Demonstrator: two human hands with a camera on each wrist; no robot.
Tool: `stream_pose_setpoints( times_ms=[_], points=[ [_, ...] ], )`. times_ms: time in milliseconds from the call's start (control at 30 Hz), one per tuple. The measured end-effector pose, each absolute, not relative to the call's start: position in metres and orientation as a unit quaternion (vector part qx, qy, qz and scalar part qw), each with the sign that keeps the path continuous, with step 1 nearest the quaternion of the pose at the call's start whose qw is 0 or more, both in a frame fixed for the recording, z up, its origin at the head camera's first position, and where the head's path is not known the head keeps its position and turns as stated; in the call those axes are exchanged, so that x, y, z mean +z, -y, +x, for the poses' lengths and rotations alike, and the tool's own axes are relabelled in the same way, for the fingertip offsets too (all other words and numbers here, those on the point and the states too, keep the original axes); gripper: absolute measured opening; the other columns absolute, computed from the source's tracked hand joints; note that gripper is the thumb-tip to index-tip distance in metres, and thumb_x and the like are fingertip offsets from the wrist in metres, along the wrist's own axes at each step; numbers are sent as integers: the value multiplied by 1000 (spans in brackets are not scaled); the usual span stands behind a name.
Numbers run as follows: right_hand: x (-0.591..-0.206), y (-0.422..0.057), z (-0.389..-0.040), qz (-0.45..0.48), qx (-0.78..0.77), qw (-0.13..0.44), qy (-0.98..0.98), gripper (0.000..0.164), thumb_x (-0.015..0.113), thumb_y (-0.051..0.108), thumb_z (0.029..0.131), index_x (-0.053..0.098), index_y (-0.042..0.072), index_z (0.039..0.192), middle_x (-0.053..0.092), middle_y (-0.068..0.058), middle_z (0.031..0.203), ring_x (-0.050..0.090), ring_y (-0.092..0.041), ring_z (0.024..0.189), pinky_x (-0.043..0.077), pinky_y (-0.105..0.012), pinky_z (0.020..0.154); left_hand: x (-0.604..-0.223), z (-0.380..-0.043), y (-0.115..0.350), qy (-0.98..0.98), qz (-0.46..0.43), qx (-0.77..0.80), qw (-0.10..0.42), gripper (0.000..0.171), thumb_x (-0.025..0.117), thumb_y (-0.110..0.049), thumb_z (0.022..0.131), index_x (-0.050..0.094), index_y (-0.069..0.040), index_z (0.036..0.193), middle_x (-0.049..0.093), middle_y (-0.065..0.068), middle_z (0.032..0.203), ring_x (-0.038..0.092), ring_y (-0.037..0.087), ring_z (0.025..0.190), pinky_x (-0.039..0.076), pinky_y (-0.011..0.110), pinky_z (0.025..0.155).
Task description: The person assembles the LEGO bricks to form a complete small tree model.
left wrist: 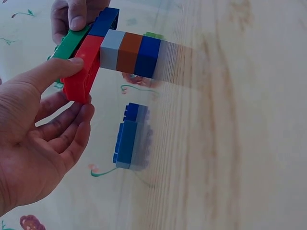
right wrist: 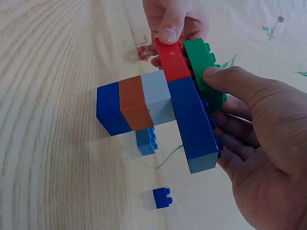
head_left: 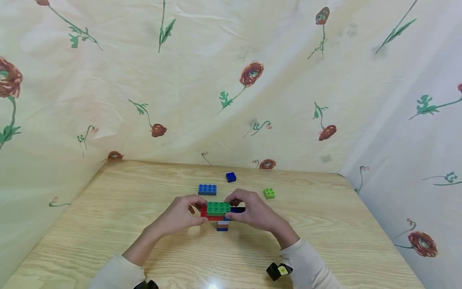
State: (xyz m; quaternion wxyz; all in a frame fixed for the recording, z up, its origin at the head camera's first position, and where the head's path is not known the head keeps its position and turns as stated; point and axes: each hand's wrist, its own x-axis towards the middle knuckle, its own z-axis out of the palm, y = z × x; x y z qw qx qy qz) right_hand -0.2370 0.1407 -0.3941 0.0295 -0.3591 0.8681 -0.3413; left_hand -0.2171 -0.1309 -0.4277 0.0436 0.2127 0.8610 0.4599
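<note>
A small tower of toy building bricks stands on the table: a dark blue brick point(right wrist: 111, 109) at the bottom, then an orange brick point(right wrist: 134, 103) and a pale grey one point(right wrist: 157, 98). Across its top lie a long red brick point(left wrist: 82, 72) and a blue brick point(right wrist: 194, 127), end to end. Above their seam sits a green brick point(head_left: 218, 207); whether it is fully pressed down I cannot tell. My left hand point(head_left: 184, 212) pinches the red brick's outer end between thumb and fingers. With thumb and fingers, my right hand point(head_left: 252, 212) grips the green brick from the other side.
Behind the tower lie loose bricks: a long blue one point(head_left: 207, 190), a small dark blue one point(head_left: 231, 177) and a lime green one point(head_left: 269, 194). A flower-patterned cloth point(head_left: 195, 88) hangs along the back and sides of the wooden table point(head_left: 144, 180).
</note>
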Motion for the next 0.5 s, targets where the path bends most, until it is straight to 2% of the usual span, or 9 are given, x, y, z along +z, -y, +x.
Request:
stream_pose_setpoints(
  times_ms=[267, 500],
  points=[
    [-394, -142, -237, -368, -339, 32, -865, 29, 82, 20, 90, 70, 13, 116, 72, 1, 109, 70, -16, 99, 59, -32, 88, -425, -217, 130, -851, 223, 475, 14, 39, 77, -39, 93, 71, -22, 128, 72, -7, 117, 65, 14, 107, 55, 45, 97],
    [-396, -143, -239, -373, -347, 35, -860, 29, 81, 21, 91, 70, 13, 116, 72, 0, 110, 71, -23, 100, 59, -35, 88, -423, -217, 128, -851, 221, 475, 5, 33, 76, -40, 94, 73, -24, 123, 74, -9, 114, 66, 12, 105, 56, 44, 96]
  ],
)
